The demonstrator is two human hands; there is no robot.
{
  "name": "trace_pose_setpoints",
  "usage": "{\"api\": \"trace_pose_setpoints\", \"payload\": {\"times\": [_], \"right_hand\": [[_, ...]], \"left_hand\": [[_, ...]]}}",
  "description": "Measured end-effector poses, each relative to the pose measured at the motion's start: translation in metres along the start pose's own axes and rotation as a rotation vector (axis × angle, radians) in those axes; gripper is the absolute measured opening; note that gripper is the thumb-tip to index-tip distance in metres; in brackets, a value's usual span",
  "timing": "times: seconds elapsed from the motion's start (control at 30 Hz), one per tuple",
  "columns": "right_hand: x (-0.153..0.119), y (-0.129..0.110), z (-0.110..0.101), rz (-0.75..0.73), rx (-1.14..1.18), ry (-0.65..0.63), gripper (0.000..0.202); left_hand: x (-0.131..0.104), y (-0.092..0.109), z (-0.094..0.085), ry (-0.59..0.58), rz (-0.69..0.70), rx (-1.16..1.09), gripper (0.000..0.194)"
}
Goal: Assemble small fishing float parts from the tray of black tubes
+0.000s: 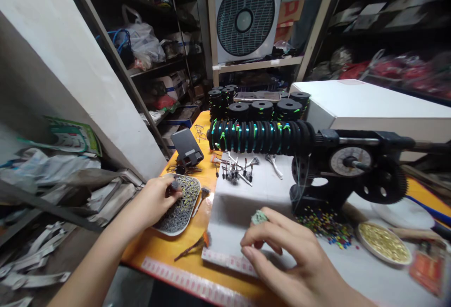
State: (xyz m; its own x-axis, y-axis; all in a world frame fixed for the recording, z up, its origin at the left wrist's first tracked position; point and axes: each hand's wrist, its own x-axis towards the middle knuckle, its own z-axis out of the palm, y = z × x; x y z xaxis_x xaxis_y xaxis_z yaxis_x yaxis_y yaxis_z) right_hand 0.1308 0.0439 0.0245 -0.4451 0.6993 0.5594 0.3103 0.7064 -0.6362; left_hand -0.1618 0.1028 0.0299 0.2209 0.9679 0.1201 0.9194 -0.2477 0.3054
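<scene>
Partly blurred: right hand [282, 250] pinching small greenish piece [260, 217], identity unclear.

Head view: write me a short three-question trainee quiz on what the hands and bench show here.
1. True or false: the left hand reaches into the oval dish of small grey parts.
2. What does the right hand pinch at its fingertips: A) a small greenish piece, B) a screwdriver, C) a gold washer?
3. Fill in: the rod of the winding machine carries a row of black ___.

Key
1. True.
2. A.
3. Coils, tied with green bands.
</scene>
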Motion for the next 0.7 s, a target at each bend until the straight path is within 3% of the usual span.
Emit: {"api": "trace_pose_setpoints", "payload": {"times": [0.23, 0.43, 0.57, 0.7], "right_hand": [[-0.002, -0.001, 0.0, 0.028, 0.007, 0.039, 0.017], [0.0, -0.001, 0.001, 0.049, 0.013, 0.045, 0.015], [-0.002, -0.002, 0.0, 0.078, 0.044, 0.037, 0.015], [-0.002, -0.004, 0.001, 0.08, 0.123, 0.111, 0.014]], "left_hand": [[-0.015, 0.019, 0.006, 0.245, -0.083, -0.01, 0.009], [-0.019, 0.031, 0.017, 0.433, -0.162, -0.152, 0.002], [-0.031, 0.045, 0.026, 0.442, -0.217, -0.378, 0.007], [-0.048, 0.082, 0.039, 0.347, -0.218, -0.766, 0.013]]}}
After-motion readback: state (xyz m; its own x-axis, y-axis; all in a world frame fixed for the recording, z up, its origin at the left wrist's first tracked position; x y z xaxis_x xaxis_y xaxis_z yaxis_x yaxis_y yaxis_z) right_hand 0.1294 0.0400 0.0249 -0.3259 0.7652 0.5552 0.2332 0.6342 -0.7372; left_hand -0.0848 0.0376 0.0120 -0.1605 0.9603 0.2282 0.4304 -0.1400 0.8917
